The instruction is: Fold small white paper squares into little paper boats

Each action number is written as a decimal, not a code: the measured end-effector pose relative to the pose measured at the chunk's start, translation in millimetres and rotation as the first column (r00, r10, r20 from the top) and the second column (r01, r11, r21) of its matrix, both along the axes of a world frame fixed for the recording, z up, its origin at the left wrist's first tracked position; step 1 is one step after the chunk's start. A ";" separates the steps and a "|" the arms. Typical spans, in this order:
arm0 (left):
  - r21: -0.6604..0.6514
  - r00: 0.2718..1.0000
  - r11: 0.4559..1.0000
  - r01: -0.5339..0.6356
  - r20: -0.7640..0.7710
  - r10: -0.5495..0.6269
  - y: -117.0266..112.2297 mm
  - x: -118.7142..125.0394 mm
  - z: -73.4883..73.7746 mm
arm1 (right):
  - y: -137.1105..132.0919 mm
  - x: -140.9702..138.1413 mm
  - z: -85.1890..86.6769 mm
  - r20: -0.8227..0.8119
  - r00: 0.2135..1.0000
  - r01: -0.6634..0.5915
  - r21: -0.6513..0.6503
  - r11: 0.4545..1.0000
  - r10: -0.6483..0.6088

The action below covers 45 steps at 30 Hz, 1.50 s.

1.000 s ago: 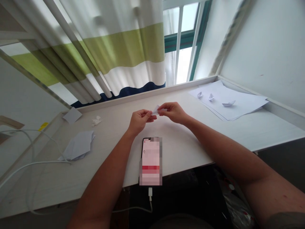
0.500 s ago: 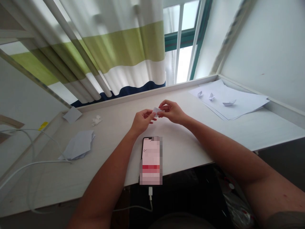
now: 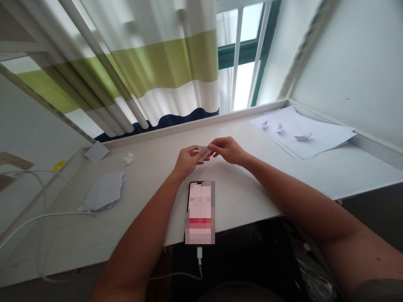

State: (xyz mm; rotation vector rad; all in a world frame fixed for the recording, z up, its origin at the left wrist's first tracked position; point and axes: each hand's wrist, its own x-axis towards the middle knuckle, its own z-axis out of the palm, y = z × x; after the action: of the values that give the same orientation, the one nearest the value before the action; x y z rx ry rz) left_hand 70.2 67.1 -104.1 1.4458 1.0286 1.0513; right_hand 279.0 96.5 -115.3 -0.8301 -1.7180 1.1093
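A small folded piece of white paper [image 3: 203, 152] is held up between both hands, above the middle of the desk. My left hand [image 3: 188, 160] pinches its left side between thumb and fingers. From the other side, my right hand [image 3: 229, 150] has thumb and forefinger closed on its upper right corner. The lower fingers of both hands lie behind the paper and are partly hidden. Below the hands, a phone [image 3: 201, 212] lies near the desk's front edge, its screen partly blurred out.
Large white sheets [image 3: 315, 144] lie at the right, bearing small folded paper boats [image 3: 303, 136]. To the left are a stack of paper pieces [image 3: 105, 191], a single square [image 3: 96, 152] and crumpled paper [image 3: 128, 159]. White cables [image 3: 44, 218] cross the left side; a charging cable [image 3: 199, 253] runs from the phone.
The paper has turned and tilted in my fingers. My right hand has dropped slightly, and its thumb and forefinger have come together on the corner. My left hand has barely moved.
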 end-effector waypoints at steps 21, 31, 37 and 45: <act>0.071 0.981 0.997 0.039 0.185 -0.051 -8.6 14.5 5.6 | -26.9 -13.9 17.1 -0.097 0.986 0.151 0.191 0.970 -0.135; 0.000 0.966 0.989 0.149 0.212 -0.145 -7.7 10.4 5.3 | -27.6 -12.2 21.2 -0.212 0.977 0.011 -0.007 1.000 -0.013; -0.012 0.966 0.986 0.164 0.206 -0.158 -10.5 11.0 8.7 | -24.6 -9.2 22.6 -0.193 0.981 0.019 0.001 1.000 -0.018; -0.044 0.976 0.984 0.171 0.145 -0.163 -8.5 7.3 7.0 | -17.9 -7.8 17.3 -0.126 0.989 0.081 0.039 0.996 -0.076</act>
State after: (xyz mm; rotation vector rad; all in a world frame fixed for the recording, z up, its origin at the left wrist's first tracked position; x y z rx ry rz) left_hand 77.5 58.6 -97.1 1.3662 0.8149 0.9803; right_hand 271.2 78.6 -98.0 -0.7786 -1.5880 1.0450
